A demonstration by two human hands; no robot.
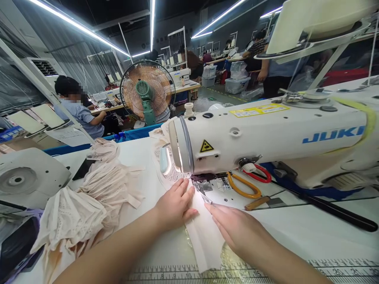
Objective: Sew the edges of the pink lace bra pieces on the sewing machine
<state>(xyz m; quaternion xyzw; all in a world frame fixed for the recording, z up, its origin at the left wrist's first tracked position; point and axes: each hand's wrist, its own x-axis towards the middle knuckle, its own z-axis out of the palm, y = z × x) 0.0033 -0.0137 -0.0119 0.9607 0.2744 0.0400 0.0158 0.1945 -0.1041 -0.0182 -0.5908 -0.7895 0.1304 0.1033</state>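
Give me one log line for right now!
left hand: on cloth | right hand: holding thin metal tool | place: at sewing machine | cloth pile: to the left

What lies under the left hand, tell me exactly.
Pale fabric shows from under the left hand, at the fingertips. The white tabletop shows beside the wrist. Whatever lies directly beneath the palm is covered and cannot be seen.

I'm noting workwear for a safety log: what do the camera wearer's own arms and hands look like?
The left hand and right hand are ungloved, with no ring or bracelet visible. The left forearm and right forearm are bare as far as the picture shows; no sleeve or watch appears.
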